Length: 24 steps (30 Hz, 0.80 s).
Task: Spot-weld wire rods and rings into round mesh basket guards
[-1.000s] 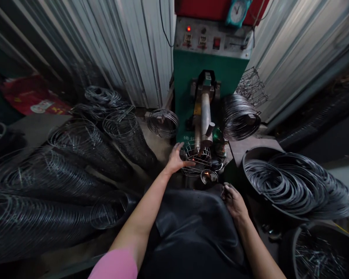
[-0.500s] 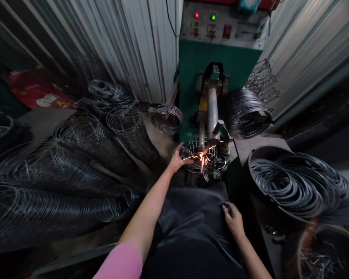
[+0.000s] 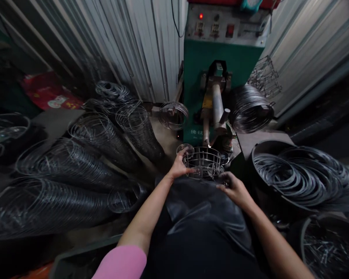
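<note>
A round wire basket hangs in front of my apron, just below the electrode tip of a green spot-welding machine. My left hand grips the basket's left side, thumb toward me and fingers on the far side near a small wire ring. At the basket's lower right, my right hand is closed with curled, darkened fingers. What it pinches is too dark and blurred to make out. A tiny glow shows at the electrode tip, and the machine's red lamp is lit.
Stacks of wire rings stand on the left. Wire coils hang beside the machine. On the right are a tub of wire rings and a bucket of short wire pieces. A corrugated wall rises behind.
The shower of sparks has died away and the green lamp has gone out. The basket has come toward me, clear of the electrodes. My right hand has risen from my lap to the basket.
</note>
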Tool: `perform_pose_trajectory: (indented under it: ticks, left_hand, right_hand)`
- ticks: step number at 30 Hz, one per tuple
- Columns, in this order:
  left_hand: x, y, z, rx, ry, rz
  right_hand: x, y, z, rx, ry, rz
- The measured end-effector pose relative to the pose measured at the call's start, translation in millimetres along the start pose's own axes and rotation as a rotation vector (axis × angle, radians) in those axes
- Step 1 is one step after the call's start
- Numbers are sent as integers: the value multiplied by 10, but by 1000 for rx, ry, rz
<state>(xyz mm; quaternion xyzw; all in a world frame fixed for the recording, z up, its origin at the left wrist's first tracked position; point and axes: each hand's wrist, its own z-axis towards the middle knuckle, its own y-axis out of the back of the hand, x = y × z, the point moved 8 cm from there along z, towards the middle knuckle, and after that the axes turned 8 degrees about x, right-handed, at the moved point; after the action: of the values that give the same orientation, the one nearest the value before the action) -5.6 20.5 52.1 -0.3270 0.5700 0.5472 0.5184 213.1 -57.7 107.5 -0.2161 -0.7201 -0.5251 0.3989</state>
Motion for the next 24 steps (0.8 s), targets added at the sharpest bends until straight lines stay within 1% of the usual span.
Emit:
perform_pose_trajectory:
  ticks: [2,3,4,6,9,10,12,14,16,20,24]
  left_hand:
    - [-275,-42,-161,-8,-15,309]
    - [-406,-87,-211,-8,-20,442]
    - [-526,-136,-242,-9,-22,555]
    - [-727,-236,-262,-9,-27,700]
    - [-910,-344,-240,6,-35,785]
    - [-941,-365,-229,16,-36,790]
    - [-965,-383,-207,35,-35,771]
    - [-950,-376,-182,51,-20,732]
    - [-920,-350,-150,54,3,704]
    - [-873,-312,-51,74,30,694]
    - [-821,-306,60,117,48,686]
  right_hand:
    - [243,-62,169,99,12,-75]
    - [306,-94,248,123,3,-118]
    - [339,-115,318,119,-15,-160]
    - [352,-118,414,32,-46,-228]
    - [328,-89,413,-175,-30,-280]
    - [319,-100,391,-211,2,-282]
    - [313,-149,347,-212,106,-260]
    - [330,-190,312,-156,233,-217]
    - [351,-197,298,-89,328,-200]
    - [363,-182,356,21,406,-265]
    - [347,-173,446,45,443,-299]
